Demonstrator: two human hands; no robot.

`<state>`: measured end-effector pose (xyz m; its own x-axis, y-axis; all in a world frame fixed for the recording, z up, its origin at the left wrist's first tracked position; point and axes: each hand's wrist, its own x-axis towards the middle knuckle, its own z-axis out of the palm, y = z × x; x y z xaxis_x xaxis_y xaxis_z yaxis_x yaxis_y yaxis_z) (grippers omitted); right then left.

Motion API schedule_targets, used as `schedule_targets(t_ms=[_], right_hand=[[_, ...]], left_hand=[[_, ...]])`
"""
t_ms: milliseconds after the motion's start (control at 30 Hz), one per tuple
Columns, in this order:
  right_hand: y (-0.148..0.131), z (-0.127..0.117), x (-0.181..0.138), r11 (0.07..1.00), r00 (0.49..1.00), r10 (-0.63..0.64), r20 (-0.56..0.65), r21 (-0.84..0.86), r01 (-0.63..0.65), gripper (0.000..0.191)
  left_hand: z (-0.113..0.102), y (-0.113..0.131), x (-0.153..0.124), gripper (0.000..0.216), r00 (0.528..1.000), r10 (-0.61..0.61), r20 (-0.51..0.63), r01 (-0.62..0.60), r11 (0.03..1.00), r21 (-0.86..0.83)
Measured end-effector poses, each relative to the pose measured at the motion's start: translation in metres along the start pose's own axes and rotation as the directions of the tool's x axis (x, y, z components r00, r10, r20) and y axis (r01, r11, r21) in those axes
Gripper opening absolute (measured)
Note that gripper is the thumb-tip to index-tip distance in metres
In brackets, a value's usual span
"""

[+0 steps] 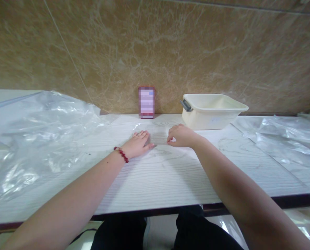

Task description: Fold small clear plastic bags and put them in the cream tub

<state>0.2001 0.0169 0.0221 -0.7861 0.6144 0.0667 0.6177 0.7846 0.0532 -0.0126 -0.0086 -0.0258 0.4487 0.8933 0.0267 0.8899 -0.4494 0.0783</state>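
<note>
My left hand (138,143) lies flat on the white table (155,180), fingers stretched out and together, pressing on a thin clear plastic sheet (157,133) that is hard to make out. A red bead bracelet (122,154) circles that wrist. My right hand (181,136) rests just to the right with its fingers curled in a pinch at the sheet's edge. The two hands are a few centimetres apart.
A cream plastic tub (212,111) with a grey handle stands at the back right against the marble wall. A small blurred card (146,102) leans on the wall behind the hands. Crumpled clear plastic (42,132) covers the left side, and more plastic (285,135) lies at the right.
</note>
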Motion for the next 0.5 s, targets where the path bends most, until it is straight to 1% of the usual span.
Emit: schedule_targets(t_ms=[167,333,433,500], right_hand=[[-0.0021,0.0027,0.0022,1.0,1.0,-0.001,-0.005,-0.016,0.001,0.019],[0.0004,0.0083,0.0026,0.999,0.999,-0.016,-0.045,0.037,0.017,0.016],[0.0029,0.0089,0.0014,0.997,0.996,-0.012,-0.09,0.08,0.02,0.014],[0.0029,0.0074,0.0007,0.993,0.991,-0.012,-0.134,0.117,0.028,0.012]], left_hand=[[0.0005,-0.0003,0.0003,0.068,1.0,-0.002,-0.005,0.002,1.0,-0.003],[-0.0006,-0.001,0.0002,0.073,1.0,0.004,-0.012,-0.004,1.0,-0.023],[-0.0022,-0.0009,-0.001,0.076,1.0,0.011,-0.026,-0.012,0.999,-0.037],[-0.0033,0.0001,-0.002,0.076,0.998,0.039,-0.041,-0.041,0.998,-0.043]])
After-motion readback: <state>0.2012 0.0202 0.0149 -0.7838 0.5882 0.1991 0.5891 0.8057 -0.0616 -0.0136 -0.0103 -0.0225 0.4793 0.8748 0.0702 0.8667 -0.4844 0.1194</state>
